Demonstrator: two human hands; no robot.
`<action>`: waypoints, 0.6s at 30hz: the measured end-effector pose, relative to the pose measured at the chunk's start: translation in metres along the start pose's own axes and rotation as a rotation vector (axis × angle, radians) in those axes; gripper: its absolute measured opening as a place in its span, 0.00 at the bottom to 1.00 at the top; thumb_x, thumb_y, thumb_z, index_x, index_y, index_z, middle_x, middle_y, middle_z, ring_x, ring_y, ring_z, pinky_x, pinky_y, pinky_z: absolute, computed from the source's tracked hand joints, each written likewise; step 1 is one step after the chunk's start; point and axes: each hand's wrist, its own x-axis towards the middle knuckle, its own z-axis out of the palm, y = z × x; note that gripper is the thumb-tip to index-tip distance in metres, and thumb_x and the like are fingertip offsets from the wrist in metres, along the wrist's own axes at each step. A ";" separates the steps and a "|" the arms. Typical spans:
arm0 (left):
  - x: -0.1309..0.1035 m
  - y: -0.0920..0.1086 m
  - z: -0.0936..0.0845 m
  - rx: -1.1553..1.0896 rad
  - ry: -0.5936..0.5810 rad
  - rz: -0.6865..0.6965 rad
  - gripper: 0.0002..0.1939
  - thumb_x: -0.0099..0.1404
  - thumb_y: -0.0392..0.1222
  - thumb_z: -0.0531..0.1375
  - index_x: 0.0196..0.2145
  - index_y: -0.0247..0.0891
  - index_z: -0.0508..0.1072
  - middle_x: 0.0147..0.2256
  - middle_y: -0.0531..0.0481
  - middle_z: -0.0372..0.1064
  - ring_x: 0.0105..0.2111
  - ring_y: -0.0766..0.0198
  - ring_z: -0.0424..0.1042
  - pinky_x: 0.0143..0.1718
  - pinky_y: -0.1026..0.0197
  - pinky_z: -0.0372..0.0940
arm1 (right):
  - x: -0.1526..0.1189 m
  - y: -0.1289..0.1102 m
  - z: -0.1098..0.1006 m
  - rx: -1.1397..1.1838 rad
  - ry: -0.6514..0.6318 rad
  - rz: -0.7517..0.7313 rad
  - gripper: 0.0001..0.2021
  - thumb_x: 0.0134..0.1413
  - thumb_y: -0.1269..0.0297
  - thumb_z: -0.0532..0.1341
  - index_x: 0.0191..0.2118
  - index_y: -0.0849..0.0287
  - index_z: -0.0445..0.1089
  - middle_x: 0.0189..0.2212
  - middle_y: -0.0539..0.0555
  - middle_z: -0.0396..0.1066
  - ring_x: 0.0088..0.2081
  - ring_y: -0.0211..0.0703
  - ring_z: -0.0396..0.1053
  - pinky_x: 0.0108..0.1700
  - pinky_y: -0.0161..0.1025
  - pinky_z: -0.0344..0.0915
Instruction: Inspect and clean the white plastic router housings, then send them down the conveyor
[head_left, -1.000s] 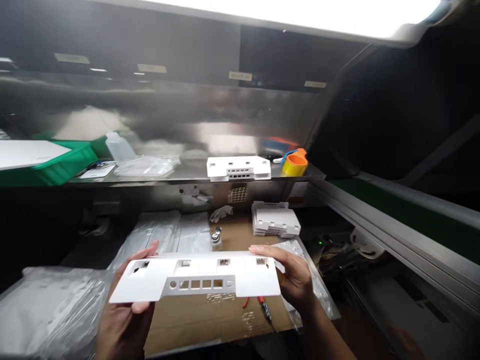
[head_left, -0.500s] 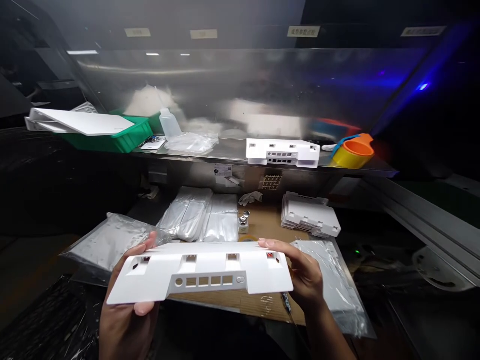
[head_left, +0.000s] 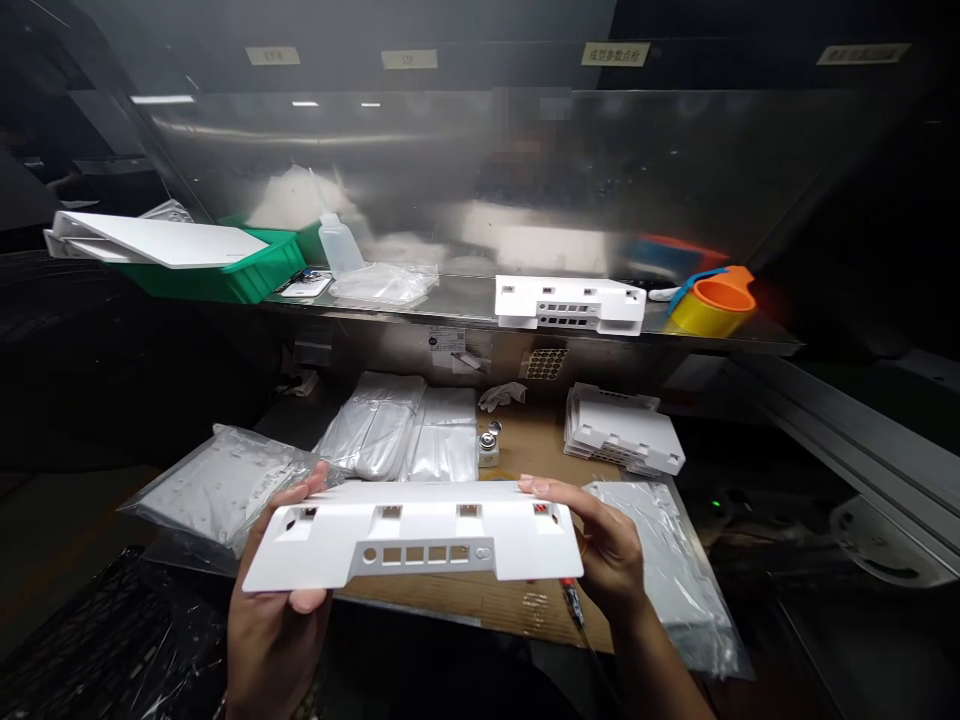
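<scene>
A white plastic housing [head_left: 420, 520] hangs over the cardboard, its edge with a round hole and several square openings facing me. My left hand [head_left: 277, 610] grips its left end, thumb below and fingers on top. Around the right end my right hand [head_left: 611, 550] is closed, fingertips on the top edge. Just below the right end lies a thin tool with a red part and a cable [head_left: 574, 602]. Behind the housing are stacked clear bags [head_left: 375, 425] and a small metal-topped bottle [head_left: 488, 448].
White housings are stacked at the back right [head_left: 626, 430]. Bagged parts lie left [head_left: 221, 490] and right [head_left: 660, 560]. The steel shelf [head_left: 457, 300] holds a green bin [head_left: 262, 270], a squeeze bottle [head_left: 340, 245], more housings [head_left: 568, 300] and a yellow-orange tape roll [head_left: 712, 305].
The housing's left end has shifted right and slightly up along with my left hand. My right hand keeps its hold almost in place.
</scene>
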 end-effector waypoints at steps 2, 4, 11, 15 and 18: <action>-0.001 0.000 0.003 -0.054 -0.023 -0.001 0.42 0.48 0.66 0.72 0.56 0.45 0.72 0.65 0.41 0.63 0.68 0.41 0.55 0.69 0.44 0.53 | -0.002 0.005 0.000 -0.004 0.020 0.030 0.21 0.64 0.75 0.60 0.58 0.46 0.72 0.53 0.52 0.78 0.55 0.51 0.76 0.56 0.47 0.74; -0.002 0.000 0.005 -0.070 -0.023 -0.014 0.42 0.50 0.65 0.72 0.57 0.43 0.71 0.65 0.41 0.63 0.68 0.41 0.55 0.70 0.47 0.52 | -0.004 0.009 -0.001 -0.005 0.035 0.067 0.21 0.64 0.74 0.60 0.57 0.46 0.73 0.52 0.53 0.78 0.54 0.51 0.76 0.55 0.47 0.75; -0.005 0.003 0.011 -0.110 -0.011 -0.068 0.43 0.48 0.63 0.73 0.58 0.44 0.72 0.65 0.43 0.63 0.65 0.45 0.60 0.63 0.57 0.62 | -0.008 0.018 -0.003 0.007 0.052 0.107 0.17 0.64 0.70 0.62 0.56 0.48 0.74 0.52 0.54 0.79 0.54 0.54 0.77 0.55 0.49 0.75; -0.005 -0.001 0.013 -0.191 0.015 -0.072 0.43 0.44 0.62 0.75 0.56 0.45 0.74 0.66 0.45 0.62 0.68 0.46 0.56 0.63 0.58 0.61 | -0.007 0.022 -0.004 0.018 0.034 0.095 0.17 0.64 0.68 0.62 0.57 0.49 0.73 0.53 0.55 0.78 0.55 0.54 0.76 0.56 0.49 0.75; 0.002 -0.010 0.012 -0.497 0.185 -0.219 0.39 0.51 0.71 0.67 0.54 0.46 0.76 0.65 0.48 0.65 0.68 0.47 0.56 0.62 0.52 0.65 | -0.006 0.028 -0.004 0.029 0.006 0.042 0.17 0.66 0.68 0.60 0.57 0.49 0.73 0.54 0.56 0.78 0.56 0.55 0.75 0.58 0.53 0.73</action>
